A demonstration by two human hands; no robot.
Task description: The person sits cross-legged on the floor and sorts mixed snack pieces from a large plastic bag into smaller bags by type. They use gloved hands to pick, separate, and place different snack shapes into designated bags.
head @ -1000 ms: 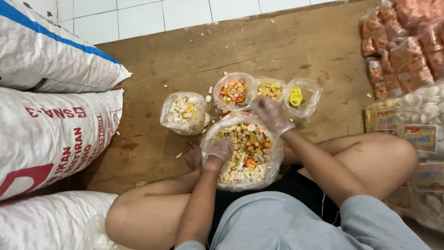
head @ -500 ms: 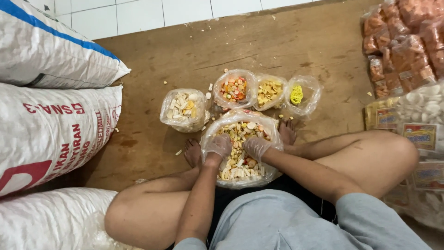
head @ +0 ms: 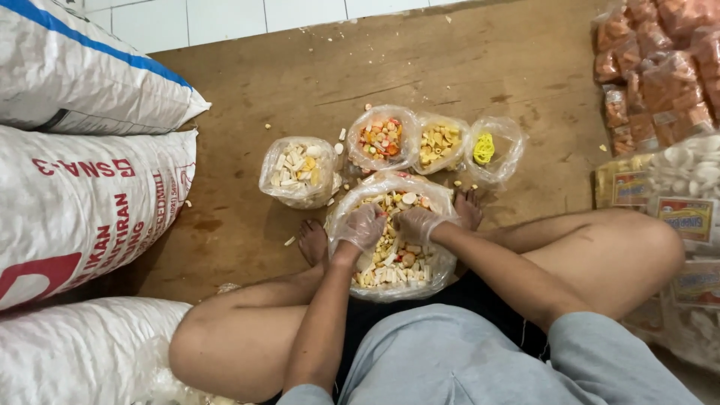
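Two gloved hands, left hand (head: 363, 226) and right hand (head: 417, 223), rest loosely curled in the large bag of mixed crackers (head: 390, 244) between the crossed legs; whether either grip clasps pieces cannot be told. Half a second ago the hands lay slightly lower. Three smaller bags (head: 300, 169) stand just beyond on the wooden floor (head: 450, 67).

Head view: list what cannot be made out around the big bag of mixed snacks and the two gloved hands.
- Left hand and right hand: fingertips are sunk in the mixed snacks; whether they grip any piece cannot be told.
- Big clear bag: its bottom is hidden by the forearms and lap.
- Yellow item in the small bag: too small to identify.
- Packaged snacks: cut off by the right edge.
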